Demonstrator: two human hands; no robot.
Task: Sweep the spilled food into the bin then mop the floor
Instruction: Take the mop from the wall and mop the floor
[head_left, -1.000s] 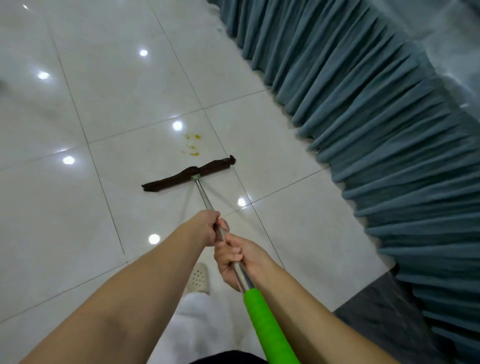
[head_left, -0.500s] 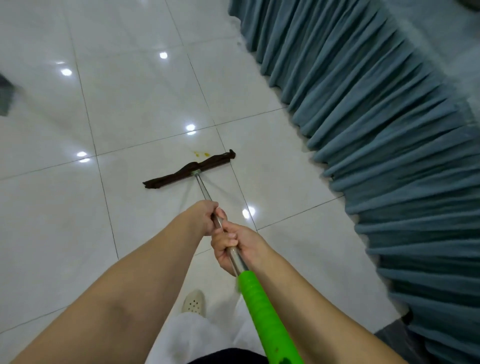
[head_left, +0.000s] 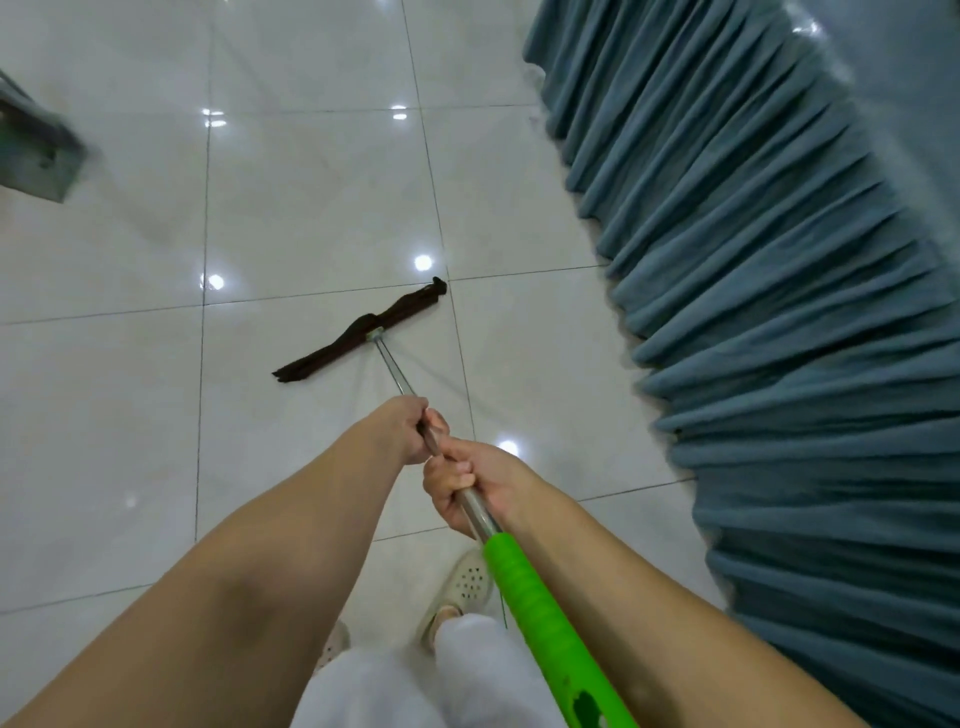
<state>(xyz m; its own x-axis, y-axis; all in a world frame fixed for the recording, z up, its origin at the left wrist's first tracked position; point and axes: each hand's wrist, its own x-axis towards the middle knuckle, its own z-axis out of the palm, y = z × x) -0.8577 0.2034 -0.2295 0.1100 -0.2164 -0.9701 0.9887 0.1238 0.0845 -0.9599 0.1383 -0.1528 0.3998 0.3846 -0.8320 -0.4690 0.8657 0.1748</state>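
Note:
A flat mop with a dark brown cloth head (head_left: 358, 332) lies on the glossy white tiled floor (head_left: 311, 218). Its metal pole (head_left: 394, 371) runs back to a bright green grip (head_left: 540, 603). My left hand (head_left: 402, 434) grips the metal pole further down. My right hand (head_left: 467, 486) grips it just behind, right above the green grip. No yellow food stain shows on the tiles around the mop head.
A teal pleated curtain (head_left: 769, 312) hangs along the right side, reaching the floor. A grey object (head_left: 36, 150) sits at the left edge. My feet in pale perforated shoes (head_left: 465, 582) stand below the hands.
The mop head has slid forward over the yellow stain, which no longer shows. The view has shifted forward, and a grey object has come in at the left.

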